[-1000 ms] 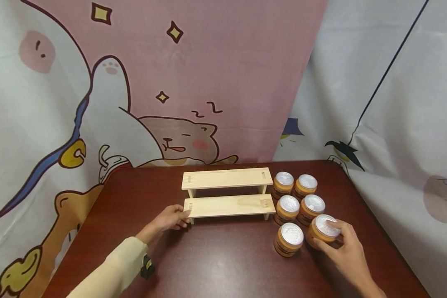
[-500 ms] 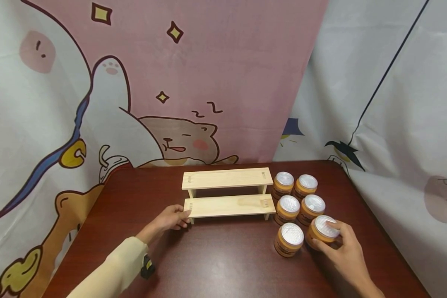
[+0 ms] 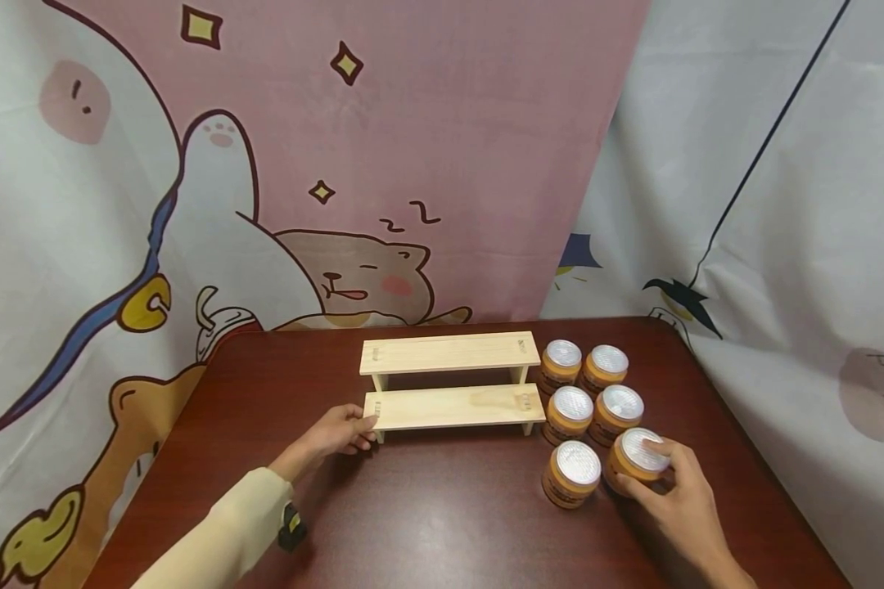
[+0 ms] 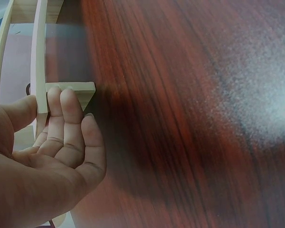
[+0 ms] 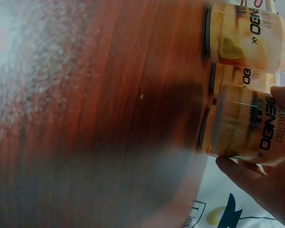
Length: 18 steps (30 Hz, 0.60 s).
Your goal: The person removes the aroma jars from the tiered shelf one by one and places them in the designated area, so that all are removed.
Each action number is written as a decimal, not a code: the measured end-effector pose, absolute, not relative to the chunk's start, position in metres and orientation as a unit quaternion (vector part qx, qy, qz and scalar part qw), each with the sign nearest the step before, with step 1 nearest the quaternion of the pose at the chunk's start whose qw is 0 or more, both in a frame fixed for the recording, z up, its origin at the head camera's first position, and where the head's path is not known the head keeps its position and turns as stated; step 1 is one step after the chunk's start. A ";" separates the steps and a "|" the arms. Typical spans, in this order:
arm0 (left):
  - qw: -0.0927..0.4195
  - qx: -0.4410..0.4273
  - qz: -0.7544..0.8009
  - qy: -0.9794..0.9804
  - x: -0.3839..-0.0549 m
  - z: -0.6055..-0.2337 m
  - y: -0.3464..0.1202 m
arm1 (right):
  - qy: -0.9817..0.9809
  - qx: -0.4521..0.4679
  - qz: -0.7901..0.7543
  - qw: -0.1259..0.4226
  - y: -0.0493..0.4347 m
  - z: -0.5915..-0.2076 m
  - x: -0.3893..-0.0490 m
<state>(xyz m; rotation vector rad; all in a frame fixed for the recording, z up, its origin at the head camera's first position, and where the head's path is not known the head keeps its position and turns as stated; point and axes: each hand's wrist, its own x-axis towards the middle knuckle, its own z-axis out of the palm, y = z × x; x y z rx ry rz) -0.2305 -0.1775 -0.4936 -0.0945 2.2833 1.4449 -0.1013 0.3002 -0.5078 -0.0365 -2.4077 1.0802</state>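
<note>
A pale wooden two-step riser (image 3: 453, 406) stands toward the back of the table. My left hand (image 3: 341, 429) holds the left end of its lower step, thumb on top and fingers curled beneath; the left wrist view shows the fingertips near a support leg (image 4: 83, 87). My right hand (image 3: 681, 495) grips an orange jar (image 3: 629, 470) with a ridged clear lid, thumb and fingers on opposite sides. In the right wrist view this jar (image 5: 247, 126) shows dark printed lettering. Another such jar (image 3: 570, 483) stands just left of it.
Several more matching jars (image 3: 569, 413) stand in pairs behind, close to the riser's right end. The dark red-brown table (image 3: 427, 507) reaches to a printed cloth (image 3: 442, 164) at the back and sides.
The jar in my right hand has shifted very slightly toward the front of the table. My left hand and the riser have stayed in place.
</note>
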 end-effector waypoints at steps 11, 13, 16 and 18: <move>0.215 -0.036 0.521 0.825 -0.231 -0.494 -0.178 | -0.888 -0.023 0.391 0.243 0.301 -0.512 -0.101; 0.216 -0.035 0.521 0.825 -0.231 -0.494 -0.178 | -0.888 -0.022 0.390 0.243 0.301 -0.513 -0.101; 0.215 -0.036 0.520 0.826 -0.231 -0.494 -0.178 | -0.888 -0.020 0.388 0.246 0.302 -0.514 -0.101; 0.215 -0.039 0.519 0.826 -0.232 -0.493 -0.178 | -0.888 -0.018 0.386 0.249 0.301 -0.515 -0.101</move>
